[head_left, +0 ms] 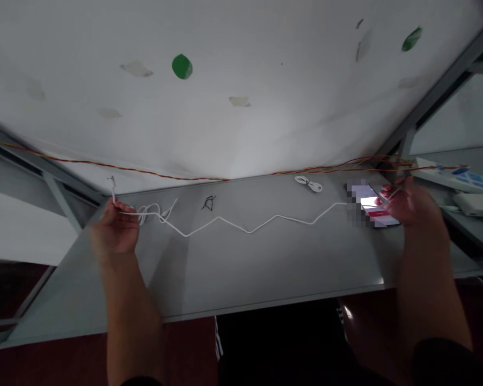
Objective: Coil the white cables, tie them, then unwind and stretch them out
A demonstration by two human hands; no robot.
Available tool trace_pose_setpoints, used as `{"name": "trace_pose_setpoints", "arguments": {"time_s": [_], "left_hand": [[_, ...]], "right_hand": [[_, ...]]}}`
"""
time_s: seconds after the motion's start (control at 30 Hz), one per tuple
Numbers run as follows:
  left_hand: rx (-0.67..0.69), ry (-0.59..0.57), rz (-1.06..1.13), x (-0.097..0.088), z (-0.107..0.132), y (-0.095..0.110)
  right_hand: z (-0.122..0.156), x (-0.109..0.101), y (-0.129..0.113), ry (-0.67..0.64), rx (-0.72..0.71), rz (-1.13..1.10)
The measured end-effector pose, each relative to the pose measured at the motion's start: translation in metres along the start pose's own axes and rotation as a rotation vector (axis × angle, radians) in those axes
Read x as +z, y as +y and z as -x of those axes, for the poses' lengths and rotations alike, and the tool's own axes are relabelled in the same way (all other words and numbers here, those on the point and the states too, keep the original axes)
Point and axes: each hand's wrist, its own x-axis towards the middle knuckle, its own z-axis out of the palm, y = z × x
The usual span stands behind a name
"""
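Note:
A white cable (249,231) with zigzag kinks stretches across the grey shelf between my two hands. My left hand (118,228) is closed on it near one end, and a white plug (113,187) sticks up above the fingers. On the far right my right hand (412,201) pinches the cable's other end, partly hidden by the fingers and a little blurred. Beneath that hand lies a phone (380,214) with its screen lit. Beside my left hand, a loosely coiled white cable (148,212) rests on the shelf.
Black twist ties (209,203) and a bundled white cable (309,184) lie toward the back of the grey shelf (273,268). Red and yellow twisted wires (156,172) run along the white wall. A white power strip (434,167) and a white box (475,203) are at the right.

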Motion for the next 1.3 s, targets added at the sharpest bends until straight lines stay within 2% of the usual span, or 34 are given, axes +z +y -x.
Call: {"name": "trace_pose_setpoints", "arguments": {"time_s": [0.33, 0.57, 0.73, 0.93, 1.0, 1.1, 1.2, 1.3], "left_hand": [[-0.004, 0.017, 0.004, 0.002, 0.001, -0.001], [-0.001, 0.039, -0.003, 0.005, 0.003, -0.001], [-0.004, 0.011, -0.025, 0.005, 0.004, 0.000], [-0.003, 0.023, -0.002, 0.004, 0.003, -0.001], [-0.002, 0.015, 0.001, 0.002, 0.002, -0.002], [-0.013, -0.005, 0.007, 0.000, -0.002, -0.004], [-0.016, -0.033, -0.028, 0.000, -0.002, -0.007], [-0.016, -0.115, -0.112, 0.006, 0.003, -0.017]], "right_hand": [[-0.001, -0.004, -0.003, -0.072, -0.068, -0.048], [0.002, 0.002, -0.001, 0.027, -0.002, 0.045], [0.002, 0.001, -0.003, 0.000, -0.074, 0.033], [0.002, 0.004, -0.001, 0.017, -0.026, 0.046], [0.004, 0.005, 0.000, 0.049, -0.001, 0.045], [0.007, 0.006, -0.003, 0.025, -0.017, 0.024], [0.011, 0.007, -0.006, 0.030, -0.064, 0.017], [0.017, 0.017, -0.001, 0.027, -0.152, 0.093]]}}
